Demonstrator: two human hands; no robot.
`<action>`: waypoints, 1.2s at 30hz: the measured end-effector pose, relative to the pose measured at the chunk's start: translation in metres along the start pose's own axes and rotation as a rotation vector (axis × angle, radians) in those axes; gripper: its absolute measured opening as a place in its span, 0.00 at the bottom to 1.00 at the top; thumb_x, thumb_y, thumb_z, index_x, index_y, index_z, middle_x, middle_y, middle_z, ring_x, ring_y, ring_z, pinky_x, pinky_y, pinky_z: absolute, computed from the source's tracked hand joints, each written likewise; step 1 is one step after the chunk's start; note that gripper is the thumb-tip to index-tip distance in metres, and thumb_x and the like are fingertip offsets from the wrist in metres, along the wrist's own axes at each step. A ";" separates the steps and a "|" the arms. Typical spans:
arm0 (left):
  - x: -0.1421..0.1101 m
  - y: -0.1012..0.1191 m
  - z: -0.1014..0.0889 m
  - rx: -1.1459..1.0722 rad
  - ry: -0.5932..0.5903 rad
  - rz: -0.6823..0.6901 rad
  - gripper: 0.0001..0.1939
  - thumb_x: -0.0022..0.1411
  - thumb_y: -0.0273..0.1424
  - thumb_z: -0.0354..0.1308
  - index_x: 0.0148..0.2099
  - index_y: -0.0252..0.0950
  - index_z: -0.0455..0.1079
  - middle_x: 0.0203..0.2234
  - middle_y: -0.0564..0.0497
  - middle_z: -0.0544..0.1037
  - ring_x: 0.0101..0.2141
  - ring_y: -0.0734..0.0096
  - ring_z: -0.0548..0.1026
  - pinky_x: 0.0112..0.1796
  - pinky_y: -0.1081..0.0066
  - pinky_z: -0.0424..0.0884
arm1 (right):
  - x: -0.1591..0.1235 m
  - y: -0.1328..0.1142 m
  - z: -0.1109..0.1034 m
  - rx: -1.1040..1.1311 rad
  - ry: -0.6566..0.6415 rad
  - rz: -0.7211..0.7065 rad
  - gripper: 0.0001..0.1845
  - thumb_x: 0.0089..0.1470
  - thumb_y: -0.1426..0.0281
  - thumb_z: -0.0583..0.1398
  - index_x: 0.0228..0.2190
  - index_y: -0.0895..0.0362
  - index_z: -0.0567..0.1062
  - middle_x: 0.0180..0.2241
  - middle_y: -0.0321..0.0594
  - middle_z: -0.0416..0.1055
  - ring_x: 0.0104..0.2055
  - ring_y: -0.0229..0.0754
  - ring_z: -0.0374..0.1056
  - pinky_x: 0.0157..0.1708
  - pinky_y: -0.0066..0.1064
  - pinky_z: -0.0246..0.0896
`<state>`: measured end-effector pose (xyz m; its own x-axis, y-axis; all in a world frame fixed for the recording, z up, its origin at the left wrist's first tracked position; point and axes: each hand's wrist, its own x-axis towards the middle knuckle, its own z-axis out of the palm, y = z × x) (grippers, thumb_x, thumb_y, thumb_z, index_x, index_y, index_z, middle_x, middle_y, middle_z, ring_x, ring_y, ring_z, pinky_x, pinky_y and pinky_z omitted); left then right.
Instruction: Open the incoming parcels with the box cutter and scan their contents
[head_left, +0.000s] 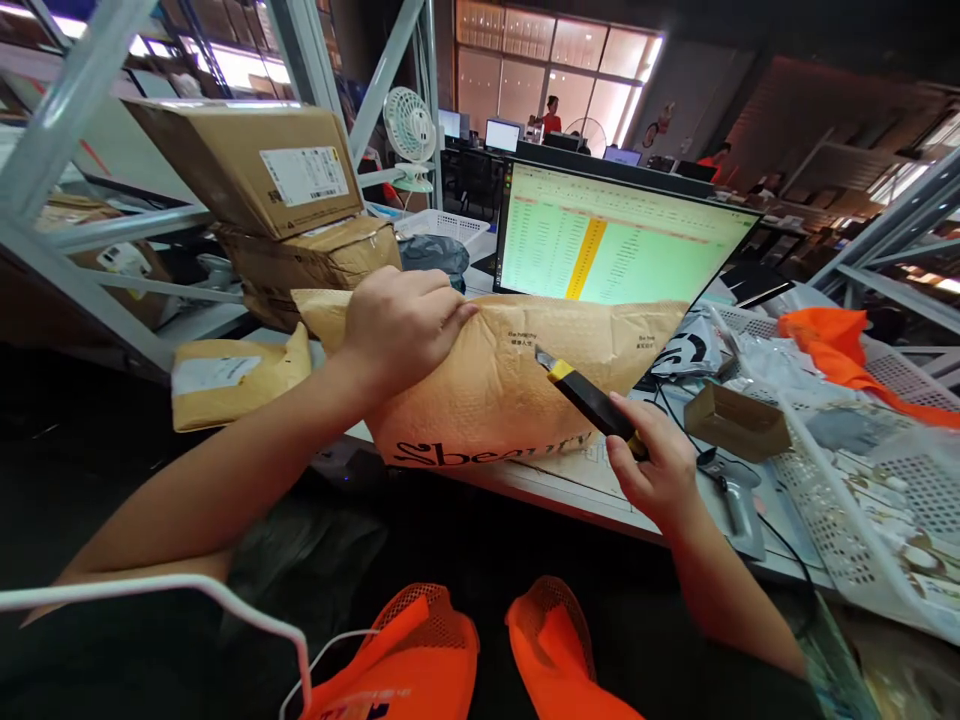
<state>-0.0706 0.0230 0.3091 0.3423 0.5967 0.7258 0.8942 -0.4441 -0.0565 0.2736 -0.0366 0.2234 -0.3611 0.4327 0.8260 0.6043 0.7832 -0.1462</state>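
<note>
The largest thing is the white desk (611,494), crossing the middle of the frame. On it, behind the work, the monitor (551,235) stands, tilted in view, perhaps so that its table can be read easily. At the right edge a white plastic basket (814,520) holds loose goods, probably to keep them together. In the centre, near the desk's front edge, is the large padded mailer (487,385), its printed side facing the wearer. The left hand (401,315) is bent closed over its upper edge, it seems to keep it steady. The right hand (660,455) is wrapped around a utility knife (592,398), whose blade points away from these fingers, maybe for safety; whether the tip touches the mailer, I cannot tell.
</note>
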 end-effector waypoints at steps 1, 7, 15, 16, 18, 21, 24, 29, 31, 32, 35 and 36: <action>0.001 0.006 -0.002 0.012 0.002 0.029 0.27 0.77 0.44 0.46 0.33 0.32 0.74 0.29 0.48 0.72 0.36 0.63 0.76 0.44 0.61 0.66 | 0.008 -0.003 -0.003 -0.023 -0.013 -0.020 0.28 0.67 0.69 0.61 0.66 0.49 0.69 0.50 0.46 0.78 0.48 0.50 0.77 0.47 0.42 0.77; -0.003 0.024 0.005 -0.045 -0.044 0.126 0.25 0.76 0.42 0.45 0.31 0.34 0.72 0.27 0.47 0.72 0.32 0.64 0.74 0.37 0.64 0.65 | 0.030 -0.016 -0.008 -0.176 -0.109 -0.047 0.21 0.69 0.61 0.62 0.59 0.53 0.77 0.42 0.46 0.79 0.39 0.47 0.76 0.38 0.37 0.75; -0.014 0.022 0.001 -0.173 -0.209 0.210 0.30 0.75 0.49 0.45 0.24 0.37 0.65 0.18 0.50 0.66 0.23 0.68 0.67 0.30 0.67 0.57 | 0.039 0.022 -0.049 -0.296 -0.147 -0.059 0.18 0.69 0.57 0.62 0.54 0.50 0.82 0.43 0.44 0.80 0.38 0.44 0.74 0.36 0.35 0.69; -0.015 0.017 0.000 -0.165 -0.179 0.211 0.31 0.76 0.49 0.42 0.23 0.37 0.64 0.18 0.50 0.65 0.23 0.68 0.66 0.30 0.66 0.55 | 0.036 0.045 -0.065 -0.356 -0.103 0.008 0.19 0.69 0.55 0.61 0.54 0.50 0.83 0.44 0.45 0.80 0.37 0.43 0.74 0.36 0.36 0.67; -0.017 0.008 0.000 -0.144 -0.148 0.163 0.32 0.76 0.49 0.41 0.22 0.38 0.62 0.17 0.50 0.64 0.22 0.68 0.65 0.29 0.66 0.54 | 0.023 0.091 -0.099 -0.589 0.041 0.192 0.25 0.68 0.50 0.60 0.53 0.55 0.84 0.42 0.49 0.79 0.39 0.45 0.74 0.36 0.39 0.62; -0.011 -0.003 -0.004 -0.076 -0.267 0.052 0.29 0.74 0.48 0.43 0.24 0.37 0.64 0.20 0.49 0.68 0.25 0.67 0.68 0.31 0.68 0.57 | -0.012 0.138 -0.125 -0.733 0.074 0.396 0.33 0.67 0.45 0.57 0.50 0.60 0.85 0.38 0.54 0.79 0.39 0.48 0.73 0.36 0.41 0.59; 0.008 -0.001 -0.010 0.046 -0.471 -0.003 0.22 0.71 0.45 0.48 0.32 0.36 0.72 0.29 0.45 0.78 0.32 0.62 0.75 0.34 0.68 0.62 | -0.059 0.143 -0.101 -0.583 -0.031 0.527 0.30 0.68 0.48 0.57 0.51 0.58 0.84 0.40 0.52 0.80 0.38 0.47 0.73 0.39 0.39 0.64; 0.056 0.018 0.003 0.110 -0.715 -0.037 0.22 0.67 0.45 0.53 0.52 0.35 0.77 0.44 0.39 0.82 0.41 0.54 0.78 0.37 0.66 0.67 | -0.122 0.121 -0.005 -0.478 -0.369 0.814 0.25 0.65 0.59 0.58 0.55 0.59 0.81 0.45 0.52 0.78 0.44 0.52 0.74 0.44 0.39 0.67; 0.073 0.025 0.018 0.087 -0.802 -0.057 0.26 0.67 0.49 0.54 0.52 0.34 0.78 0.42 0.37 0.82 0.40 0.53 0.78 0.37 0.65 0.68 | -0.125 0.111 0.023 -0.474 -0.429 0.866 0.25 0.64 0.62 0.58 0.56 0.62 0.79 0.49 0.57 0.77 0.49 0.56 0.73 0.48 0.43 0.67; 0.080 0.028 0.025 0.074 -0.831 -0.059 0.27 0.67 0.50 0.53 0.51 0.34 0.79 0.40 0.37 0.82 0.39 0.53 0.78 0.37 0.65 0.68 | -0.120 0.104 0.031 -0.474 -0.396 0.854 0.24 0.64 0.63 0.57 0.55 0.63 0.79 0.51 0.59 0.75 0.52 0.59 0.72 0.51 0.47 0.66; 0.091 0.039 0.040 -0.013 -0.848 0.001 0.29 0.71 0.50 0.47 0.47 0.34 0.81 0.37 0.39 0.82 0.35 0.57 0.77 0.36 0.66 0.66 | -0.078 0.067 0.039 -0.408 -0.112 0.588 0.22 0.67 0.62 0.54 0.53 0.61 0.78 0.57 0.60 0.71 0.62 0.60 0.65 0.59 0.53 0.61; 0.091 0.045 0.041 -0.064 -0.829 0.030 0.31 0.72 0.50 0.44 0.46 0.33 0.82 0.36 0.40 0.82 0.35 0.59 0.77 0.36 0.67 0.66 | -0.057 0.050 0.038 -0.356 -0.034 0.437 0.22 0.68 0.61 0.53 0.53 0.60 0.78 0.58 0.58 0.71 0.64 0.59 0.64 0.62 0.52 0.59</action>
<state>0.0122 0.0847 0.3447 0.4898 0.8717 -0.0168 0.8717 -0.4900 -0.0101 0.2974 -0.0046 0.1480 -0.0427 0.7018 0.7111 0.9029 0.3318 -0.2733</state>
